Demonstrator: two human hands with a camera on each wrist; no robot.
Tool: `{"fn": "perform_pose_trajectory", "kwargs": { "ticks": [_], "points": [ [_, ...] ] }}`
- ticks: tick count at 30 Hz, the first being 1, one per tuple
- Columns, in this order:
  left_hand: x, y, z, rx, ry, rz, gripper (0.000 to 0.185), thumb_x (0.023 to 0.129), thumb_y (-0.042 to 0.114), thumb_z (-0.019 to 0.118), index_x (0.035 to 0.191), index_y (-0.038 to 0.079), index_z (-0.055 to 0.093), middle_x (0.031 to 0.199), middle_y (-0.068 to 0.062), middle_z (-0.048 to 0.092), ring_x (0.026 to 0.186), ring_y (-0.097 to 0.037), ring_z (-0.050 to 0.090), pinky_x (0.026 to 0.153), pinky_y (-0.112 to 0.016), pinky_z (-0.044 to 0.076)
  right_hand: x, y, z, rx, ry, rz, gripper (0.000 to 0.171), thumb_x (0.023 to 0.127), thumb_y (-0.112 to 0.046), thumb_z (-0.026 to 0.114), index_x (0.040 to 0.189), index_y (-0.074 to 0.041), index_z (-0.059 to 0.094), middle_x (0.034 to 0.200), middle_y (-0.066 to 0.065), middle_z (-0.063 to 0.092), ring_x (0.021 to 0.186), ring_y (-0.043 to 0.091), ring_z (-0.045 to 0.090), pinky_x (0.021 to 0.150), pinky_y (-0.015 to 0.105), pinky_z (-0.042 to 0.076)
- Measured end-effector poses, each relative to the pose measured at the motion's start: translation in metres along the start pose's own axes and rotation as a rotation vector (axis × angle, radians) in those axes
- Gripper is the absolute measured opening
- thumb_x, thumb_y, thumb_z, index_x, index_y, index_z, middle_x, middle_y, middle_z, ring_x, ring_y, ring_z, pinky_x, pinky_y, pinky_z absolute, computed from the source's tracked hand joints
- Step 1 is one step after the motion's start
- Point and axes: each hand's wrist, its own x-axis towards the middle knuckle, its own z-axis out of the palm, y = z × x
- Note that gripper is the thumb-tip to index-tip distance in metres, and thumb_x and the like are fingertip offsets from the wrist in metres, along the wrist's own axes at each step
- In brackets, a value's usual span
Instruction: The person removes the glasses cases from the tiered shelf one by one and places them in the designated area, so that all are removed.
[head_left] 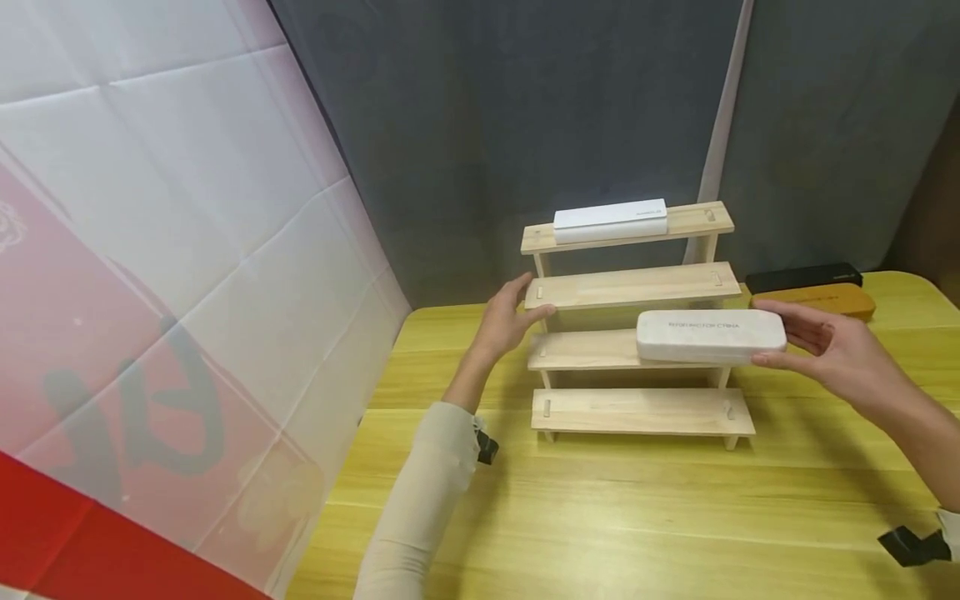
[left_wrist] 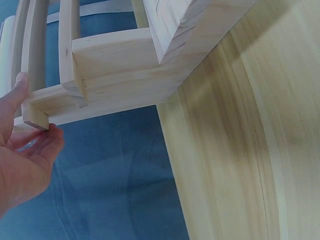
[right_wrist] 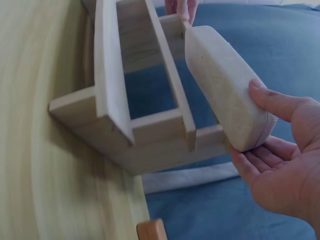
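1. White, with small lettering on its lid, the long case (head_left: pixel 711 335) is at the right half of the wooden rack (head_left: pixel 637 412), overlapping the second shelf from the bottom (head_left: pixel 585 350) in the head view. Whether its underside touches wood, I cannot tell. Its long side runs along the shelves, probably because they are narrow from front to back. Clock directions below are read in the head view, from this case.

2. At 3 o'clock, the right hand (head_left: pixel 840 350) grasps the case by one end, thumb on one side and fingers on the other. Holding only the end seems meant to leave most of its length free of fingers.

3. At 9 o'clock, the left hand (head_left: pixel 504 318) grips the rack at the end of the second shelf from the top (head_left: pixel 637 285), thumb above and fingertips behind, as the left wrist view confirms. This looks like a steadying hold, since the rack appears light.

4. Between 10 and 11 o'clock, a white box (head_left: pixel 611 221) lies lengthwise on the top shelf (head_left: pixel 693 220), presumably set so to fit the plank.

5. Toward 2 o'clock, a black case (head_left: pixel 804 277) and an orange case (head_left: pixel 817 300) lie side by side on the yellowish table (head_left: pixel 600 508), beside the rack and perhaps within the right hand's reach. Grey cloth (head_left: pixel 510 125) hangs behind at 12.
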Motion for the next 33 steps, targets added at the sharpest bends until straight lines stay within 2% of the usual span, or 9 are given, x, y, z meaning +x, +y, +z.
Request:
{"fn": "perform_pose_trajectory", "kwargs": {
  "ticks": [5,12,16,19,26,31,33],
  "points": [
    [-0.001,0.000,-0.002,0.008,0.003,-0.001,0.082,0.100,0.037,0.076,0.165,0.006,0.037,0.167,-0.014,0.040,0.150,-0.031,0.045,0.123,-0.041,0.039,-0.007,0.013,-0.005,0.013,0.004,0.001,0.073,0.097,-0.025,0.082,0.160,-0.009,0.048,0.151,-0.001,0.052,0.120,-0.018,0.047,0.088,0.001,0.046],
    [-0.002,-0.001,-0.003,0.018,0.001,0.007,0.081,0.101,0.037,0.075,0.165,0.005,0.036,0.167,-0.015,0.040,0.150,-0.034,0.045,0.123,-0.043,0.039,-0.015,0.029,-0.013,0.031,0.032,0.016,0.075,0.097,-0.021,0.082,0.162,-0.011,0.046,0.148,-0.014,0.052,0.122,-0.018,0.047,0.087,0.000,0.046],
    [-0.003,-0.001,-0.003,0.016,0.000,0.007,0.082,0.101,0.036,0.076,0.165,0.005,0.036,0.167,-0.015,0.040,0.150,-0.035,0.044,0.123,-0.043,0.039,-0.020,0.036,-0.018,0.026,0.059,0.046,0.076,0.097,-0.023,0.081,0.163,-0.011,0.044,0.144,-0.019,0.050,0.116,-0.021,0.047,0.085,0.000,0.047],
    [-0.003,-0.001,-0.003,0.015,-0.002,0.002,0.082,0.101,0.037,0.075,0.165,0.006,0.036,0.167,-0.015,0.041,0.150,-0.032,0.044,0.123,-0.042,0.039,-0.023,0.043,-0.022,0.046,0.082,0.049,0.076,0.098,-0.020,0.080,0.164,-0.013,0.043,0.147,-0.016,0.049,0.111,-0.023,0.048,0.085,0.000,0.048],
    [-0.003,-0.002,-0.003,0.024,0.003,0.004,0.082,0.100,0.039,0.076,0.165,0.006,0.037,0.166,-0.014,0.042,0.150,-0.030,0.045,0.123,-0.042,0.040,-0.024,0.062,-0.034,0.128,0.141,-0.033,0.074,0.097,0.001,0.076,0.163,-0.011,0.044,0.129,-0.028,0.051,0.108,-0.023,0.051,0.090,-0.003,0.042],
    [-0.003,-0.002,-0.003,0.027,0.005,0.003,0.082,0.100,0.039,0.076,0.165,0.006,0.037,0.166,-0.014,0.043,0.149,-0.030,0.046,0.122,-0.042,0.040,-0.022,0.069,-0.040,0.187,0.180,-0.077,0.070,0.094,0.010,0.075,0.157,-0.012,0.052,0.124,-0.029,0.054,0.107,-0.019,0.054,0.091,-0.003,0.041],
    [-0.002,-0.001,-0.003,0.025,0.006,0.002,0.082,0.100,0.038,0.076,0.165,0.006,0.037,0.166,-0.014,0.043,0.149,-0.030,0.046,0.122,-0.042,0.040,-0.021,0.072,-0.042,0.197,0.192,-0.090,0.071,0.093,0.013,0.074,0.155,-0.016,0.055,0.124,-0.028,0.055,0.107,-0.018,0.054,0.091,-0.003,0.041]
  ]
}}
